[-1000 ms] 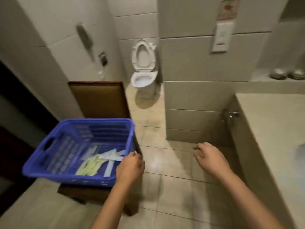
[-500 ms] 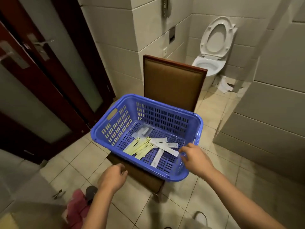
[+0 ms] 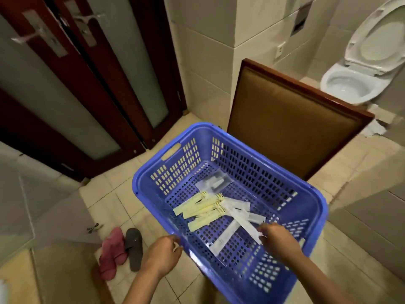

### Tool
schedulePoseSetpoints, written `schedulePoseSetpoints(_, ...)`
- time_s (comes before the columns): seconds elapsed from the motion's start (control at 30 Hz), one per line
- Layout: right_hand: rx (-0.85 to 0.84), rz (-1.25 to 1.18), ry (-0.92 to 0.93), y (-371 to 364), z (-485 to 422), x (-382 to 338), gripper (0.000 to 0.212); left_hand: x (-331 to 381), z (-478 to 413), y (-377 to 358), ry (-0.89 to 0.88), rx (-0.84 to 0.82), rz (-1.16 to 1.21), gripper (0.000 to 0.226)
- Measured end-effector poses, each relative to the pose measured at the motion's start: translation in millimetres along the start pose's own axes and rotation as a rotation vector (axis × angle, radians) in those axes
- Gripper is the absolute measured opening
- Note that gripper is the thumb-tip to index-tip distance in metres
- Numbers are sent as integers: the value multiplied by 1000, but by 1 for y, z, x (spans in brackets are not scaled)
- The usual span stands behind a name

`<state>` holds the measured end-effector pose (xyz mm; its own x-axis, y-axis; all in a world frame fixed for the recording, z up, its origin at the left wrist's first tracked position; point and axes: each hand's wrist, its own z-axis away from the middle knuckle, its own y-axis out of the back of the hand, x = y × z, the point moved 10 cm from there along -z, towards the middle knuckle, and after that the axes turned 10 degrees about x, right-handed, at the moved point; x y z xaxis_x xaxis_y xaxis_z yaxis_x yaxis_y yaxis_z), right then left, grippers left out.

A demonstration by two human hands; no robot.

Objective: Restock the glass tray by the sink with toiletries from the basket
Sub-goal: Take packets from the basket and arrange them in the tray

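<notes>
A blue plastic basket [image 3: 241, 159] stands on a chair in front of me. On its bottom lie several yellow packets [image 3: 201, 209], several long white packets [image 3: 225, 238] and a clear sachet [image 3: 215, 183]. My right hand [image 3: 278, 240] reaches inside the basket and its fingertips pinch the near end of one long white packet [image 3: 245, 224]. My left hand [image 3: 161, 255] sits at the basket's near left rim, fingers loosely curled, holding nothing that I can see. The glass tray and the sink are out of view.
The chair's brown padded back [image 3: 291, 128] rises behind the basket. A toilet [image 3: 350, 82] with its lid up stands at the far right. Dark wooden doors [image 3: 65, 84] fill the left. A red slipper [image 3: 114, 251] and a grey slipper [image 3: 133, 246] lie on the tiled floor.
My view has swung left and down onto the basket. My right hand went from the rim into the basket onto a white packet. My left hand came up to the near rim.
</notes>
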<state>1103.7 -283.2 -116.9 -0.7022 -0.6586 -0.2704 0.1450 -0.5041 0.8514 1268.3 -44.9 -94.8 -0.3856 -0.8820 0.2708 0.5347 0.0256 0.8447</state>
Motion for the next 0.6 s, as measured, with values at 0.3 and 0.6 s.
schedulePoseSetpoints(0.3, -53, 11, -13, -9, -113, 18, 31, 57, -119, -46, -15, -89, -20, 35)
schedulePoseSetpoints(0.6, -135, -189, -141, -100, -215, 30, 34, 48, -267, -106, -7, -99, -196, 42)
